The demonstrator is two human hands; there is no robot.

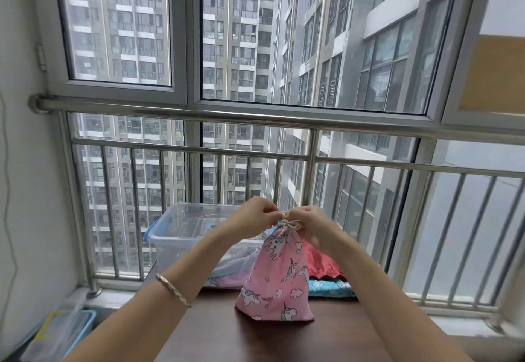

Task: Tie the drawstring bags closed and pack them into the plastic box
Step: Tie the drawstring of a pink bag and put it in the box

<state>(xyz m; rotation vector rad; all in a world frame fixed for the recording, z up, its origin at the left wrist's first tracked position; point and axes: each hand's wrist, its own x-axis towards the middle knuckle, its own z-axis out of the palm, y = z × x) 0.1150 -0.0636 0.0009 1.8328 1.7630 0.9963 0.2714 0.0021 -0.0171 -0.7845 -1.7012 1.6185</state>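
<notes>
A pink drawstring bag printed with unicorns stands upright on the dark wooden table, its neck gathered shut. My left hand and my right hand meet above the neck, each pinching the pale drawstring, which sits in a knot or loop there. Behind the bag at the left stands a clear plastic box with a blue latch; fabric shows through its wall. A red bag and a turquoise patterned bag lie behind the pink one at the right.
A steel railing and windows close off the far side just past the table. On the floor at the lower left sits another clear bin with a blue rim. A white wall runs along the left.
</notes>
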